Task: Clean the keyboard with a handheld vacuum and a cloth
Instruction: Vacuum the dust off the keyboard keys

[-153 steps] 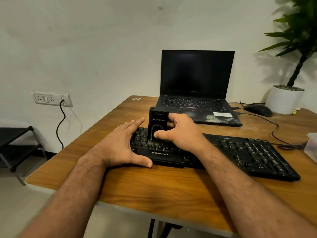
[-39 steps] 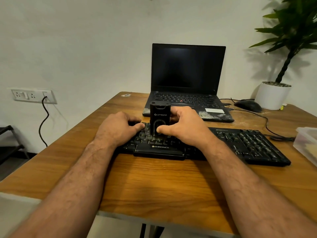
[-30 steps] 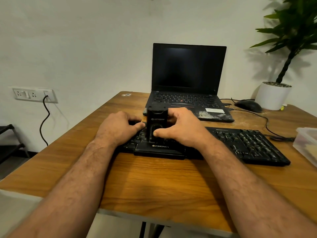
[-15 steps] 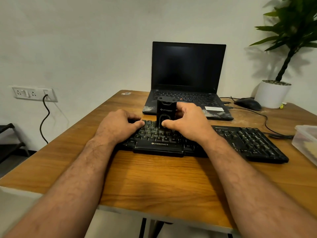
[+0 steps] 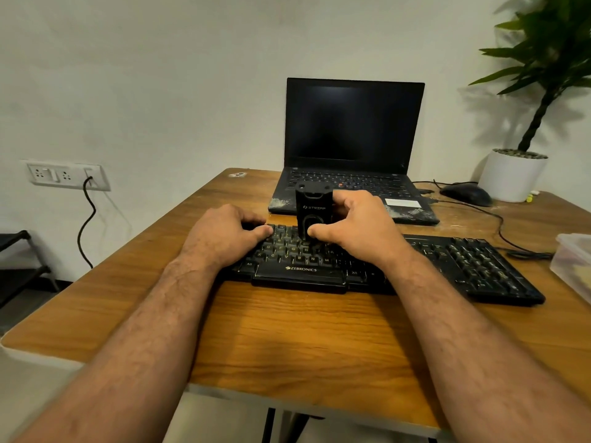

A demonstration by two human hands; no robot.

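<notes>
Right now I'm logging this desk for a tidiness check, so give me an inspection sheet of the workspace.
Surface: wooden table, pale dust near the laptop.
Job's things: black keyboard flat; handheld vacuum upright on its keys; no cloth seen.
Clutter: open laptop, mouse, plastic container, potted plant.
Hands: right hand grips the vacuum; left hand rests curled on the keyboard's left end.
Cables: black cable across the table; wall cable.
Surroundings: wall socket, black rack.
</notes>
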